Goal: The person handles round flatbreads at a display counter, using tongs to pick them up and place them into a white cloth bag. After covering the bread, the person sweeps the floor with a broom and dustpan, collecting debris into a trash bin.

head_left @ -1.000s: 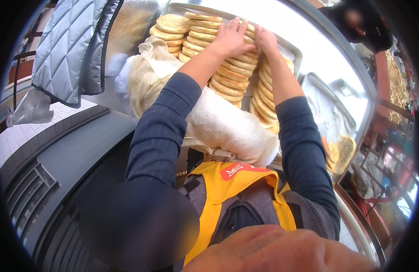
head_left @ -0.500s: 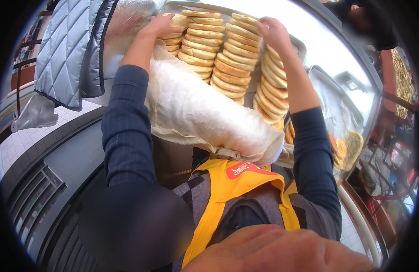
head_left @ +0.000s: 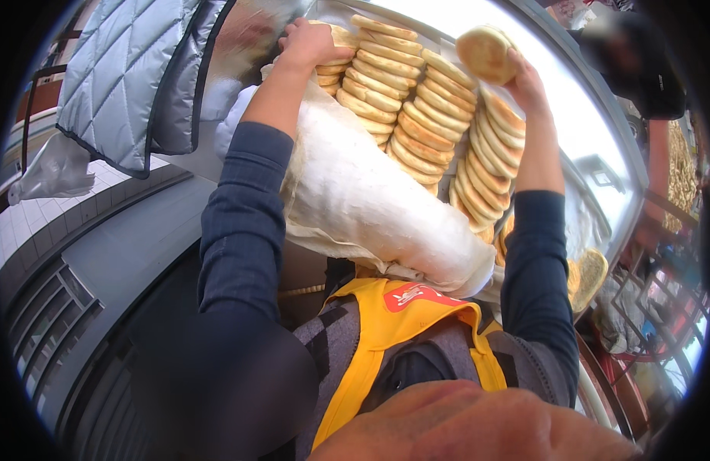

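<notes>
Round golden flatbreads stand on edge in several tight rows, among them a middle row [head_left: 434, 115] and a right row [head_left: 489, 161]. In my right hand [head_left: 529, 83] a single flatbread [head_left: 484, 55] is held up above the far end of the right row, gripped at its edge. My left hand [head_left: 307, 46] is closed around a flatbread [head_left: 342, 37] at the far end of the left row, its thumb toward the stack; part of that bread is hidden. A white cloth [head_left: 378, 207] lies bunched along the near side of the rows, below my left forearm.
A silver quilted cover [head_left: 124, 84] hangs at the left. On the right, a metal tray [head_left: 589, 180] has more flatbreads [head_left: 591, 278] at its near end. Dark bars and slats run along the lower left. A person in dark clothing [head_left: 639, 73] is at the upper right.
My right hand has moved rightward and lifted a flatbread away from the far end of the rows. The rows and my left hand appear further right in view.
</notes>
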Demonstrator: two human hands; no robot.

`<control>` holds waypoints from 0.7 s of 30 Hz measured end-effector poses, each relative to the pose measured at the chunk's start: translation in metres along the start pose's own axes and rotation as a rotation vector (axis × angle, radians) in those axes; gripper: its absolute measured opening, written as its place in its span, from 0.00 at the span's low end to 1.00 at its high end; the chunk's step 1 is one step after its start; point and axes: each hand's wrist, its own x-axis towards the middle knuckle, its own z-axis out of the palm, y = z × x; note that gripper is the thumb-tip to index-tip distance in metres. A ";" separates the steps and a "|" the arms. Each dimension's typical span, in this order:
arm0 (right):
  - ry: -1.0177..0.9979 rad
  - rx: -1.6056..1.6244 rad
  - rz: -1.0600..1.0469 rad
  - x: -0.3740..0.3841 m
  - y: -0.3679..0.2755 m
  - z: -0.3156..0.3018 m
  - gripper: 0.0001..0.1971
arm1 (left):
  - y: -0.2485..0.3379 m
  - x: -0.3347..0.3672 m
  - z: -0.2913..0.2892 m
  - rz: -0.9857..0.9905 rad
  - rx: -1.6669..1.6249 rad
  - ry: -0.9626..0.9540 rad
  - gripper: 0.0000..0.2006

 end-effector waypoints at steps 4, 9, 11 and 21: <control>-0.095 -0.241 -0.142 0.017 -0.036 0.070 0.31 | 0.007 -0.004 0.006 -0.040 0.041 0.060 0.41; -0.354 -0.376 -0.343 0.026 -0.024 0.272 0.37 | -0.022 -0.018 0.023 0.023 0.075 0.259 0.43; -0.208 -0.733 -0.478 0.007 -0.030 0.316 0.28 | -0.040 -0.017 0.027 0.055 -0.127 0.279 0.44; -0.001 -1.262 -0.684 0.010 -0.016 0.317 0.23 | -0.107 0.052 0.070 0.507 0.464 0.888 0.22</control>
